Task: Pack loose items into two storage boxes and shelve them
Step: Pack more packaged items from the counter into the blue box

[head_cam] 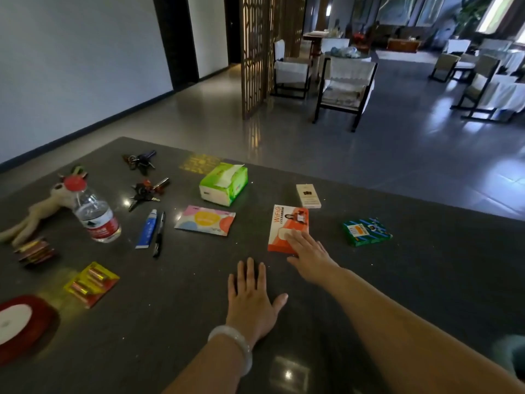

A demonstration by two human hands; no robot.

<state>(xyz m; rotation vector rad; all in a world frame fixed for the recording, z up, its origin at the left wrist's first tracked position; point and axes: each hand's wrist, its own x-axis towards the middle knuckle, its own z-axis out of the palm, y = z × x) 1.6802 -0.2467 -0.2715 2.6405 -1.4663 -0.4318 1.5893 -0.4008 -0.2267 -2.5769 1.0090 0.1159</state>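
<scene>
Resting flat on the dark table [426, 280], your left hand [251, 297] has its fingers straight and slightly spread. Your right hand [308, 253] lays straight fingers on the orange WiFi box [287, 226]. Beside it lie a green box [366, 231] and a wipes pack [204, 220]; beyond, a tissue pack [224, 183] and a small white box [308, 195]. Left: batteries [91, 282], pen [159, 233], water bottle [95, 211], keys [146, 190].
</scene>
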